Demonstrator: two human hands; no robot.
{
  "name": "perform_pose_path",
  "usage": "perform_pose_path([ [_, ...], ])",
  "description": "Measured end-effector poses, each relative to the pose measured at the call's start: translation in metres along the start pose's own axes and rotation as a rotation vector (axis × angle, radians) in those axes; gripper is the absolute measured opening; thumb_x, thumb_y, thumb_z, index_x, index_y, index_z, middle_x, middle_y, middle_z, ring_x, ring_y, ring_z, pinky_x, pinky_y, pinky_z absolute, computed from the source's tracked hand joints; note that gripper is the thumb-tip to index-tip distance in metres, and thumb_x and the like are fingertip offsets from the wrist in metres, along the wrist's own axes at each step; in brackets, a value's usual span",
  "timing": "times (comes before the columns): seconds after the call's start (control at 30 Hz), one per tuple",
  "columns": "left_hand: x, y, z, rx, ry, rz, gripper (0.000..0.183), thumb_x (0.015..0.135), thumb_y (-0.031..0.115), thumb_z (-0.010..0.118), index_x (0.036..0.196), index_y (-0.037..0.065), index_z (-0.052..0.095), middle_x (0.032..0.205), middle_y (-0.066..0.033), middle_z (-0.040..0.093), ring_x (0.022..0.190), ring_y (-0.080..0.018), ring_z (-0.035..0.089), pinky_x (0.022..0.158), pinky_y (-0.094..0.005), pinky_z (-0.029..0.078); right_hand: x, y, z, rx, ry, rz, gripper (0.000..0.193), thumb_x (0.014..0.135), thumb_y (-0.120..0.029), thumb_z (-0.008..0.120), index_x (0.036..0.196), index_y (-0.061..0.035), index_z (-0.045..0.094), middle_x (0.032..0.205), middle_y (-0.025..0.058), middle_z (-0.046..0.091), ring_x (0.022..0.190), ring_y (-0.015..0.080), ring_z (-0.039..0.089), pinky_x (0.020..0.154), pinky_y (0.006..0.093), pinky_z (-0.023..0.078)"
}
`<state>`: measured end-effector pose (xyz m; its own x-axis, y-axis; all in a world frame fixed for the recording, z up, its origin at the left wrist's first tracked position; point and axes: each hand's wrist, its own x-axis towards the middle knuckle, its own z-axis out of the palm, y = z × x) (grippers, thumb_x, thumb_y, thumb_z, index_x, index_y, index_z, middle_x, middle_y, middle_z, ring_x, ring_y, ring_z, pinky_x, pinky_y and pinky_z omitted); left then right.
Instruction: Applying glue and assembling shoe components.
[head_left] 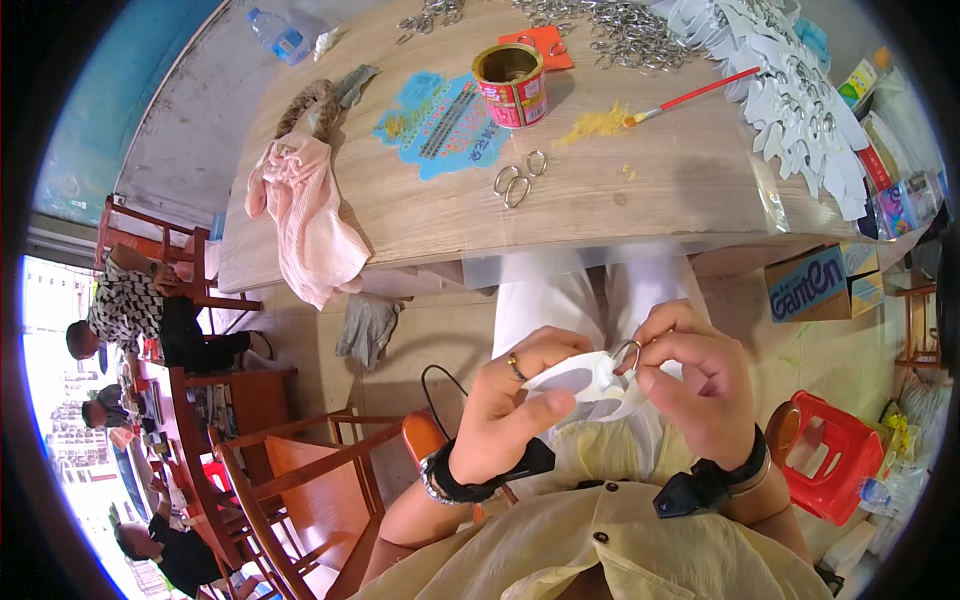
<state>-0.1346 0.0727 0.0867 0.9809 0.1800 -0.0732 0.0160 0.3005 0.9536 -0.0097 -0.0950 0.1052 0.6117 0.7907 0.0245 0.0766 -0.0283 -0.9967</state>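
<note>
Left hand (515, 405) pinches white piece (603, 374) above the lap (545, 305); right hand (695, 385) clamped on metal ring (638, 349) at piece's right side, threading unclear. Beyond, on tabletop (410, 225): three loose rings (514, 180), red tin (518, 102), red-handled brush (700, 91) to its right, ring pile (640, 42) farther back.

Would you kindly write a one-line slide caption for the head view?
Beside a table, the left hand holds a white piece and the right hand pinches a metal ring at its edge.
</note>
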Motion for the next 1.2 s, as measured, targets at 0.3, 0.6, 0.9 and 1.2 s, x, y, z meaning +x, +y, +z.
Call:
perform_pose_path([
  [0.3, -0.001, -0.02, 0.034, 0.188, 0.149, 0.072, 0.04, 0.077, 0.005, 0.069, 0.114, 0.002, 0.056, 0.105, -0.0083, 0.061, 0.101, -0.0183, 0.055, 0.091, -0.0312, 0.04, -0.006, 0.014, 0.007, 0.401, 0.155, -0.055, 0.013, 0.083, -0.001, 0.06, 0.093, -0.0007, 0.067, 0.104, 0.0081, 0.054, 0.102, 0.0157, 0.047, 0.089, 0.0315, 0.036],
  [0.6, 0.005, -0.009, 0.033, 0.364, 0.242, -0.148, 0.016, 0.091, 0.007, 0.054, 0.104, 0.002, 0.061, 0.096, -0.0107, 0.065, 0.088, -0.0181, 0.057, 0.08, -0.029, 0.043, -0.011, 0.022, -0.012, 0.485, 0.042, 0.178, 0.024, 0.086, -0.004, 0.05, 0.104, 0.0011, 0.066, 0.114, 0.0108, 0.054, 0.107, 0.0168, 0.048, 0.092, 0.0304, 0.035],
  [0.9, 0.047, 0.043, 0.012, 0.743, 0.0, -0.217, 0.018, 0.094, 0.011, 0.05, 0.102, -0.001, 0.06, 0.07, -0.0029, 0.057, 0.064, -0.0092, 0.054, 0.06, -0.0257, 0.045, 0.003, 0.027, -0.039, 0.429, 0.016, 0.109, 0.038, 0.092, -0.016, 0.036, 0.11, 0.0066, 0.061, 0.121, 0.0139, 0.056, 0.106, 0.0202, 0.053, 0.092, 0.0306, 0.035],
  [1.2, 0.108, 0.099, 0.006, 1.152, -0.273, -0.074, 0.023, 0.093, 0.021, 0.048, 0.103, 0.007, 0.063, 0.069, -0.0099, 0.057, 0.058, -0.0174, 0.053, 0.058, -0.0306, 0.045, 0.006, 0.027, -0.052, 0.382, 0.114, 0.096, 0.037, 0.095, -0.021, 0.04, 0.109, 0.0048, 0.062, 0.116, 0.0142, 0.061, 0.092, 0.0187, 0.059, 0.082, 0.0287, 0.039],
])
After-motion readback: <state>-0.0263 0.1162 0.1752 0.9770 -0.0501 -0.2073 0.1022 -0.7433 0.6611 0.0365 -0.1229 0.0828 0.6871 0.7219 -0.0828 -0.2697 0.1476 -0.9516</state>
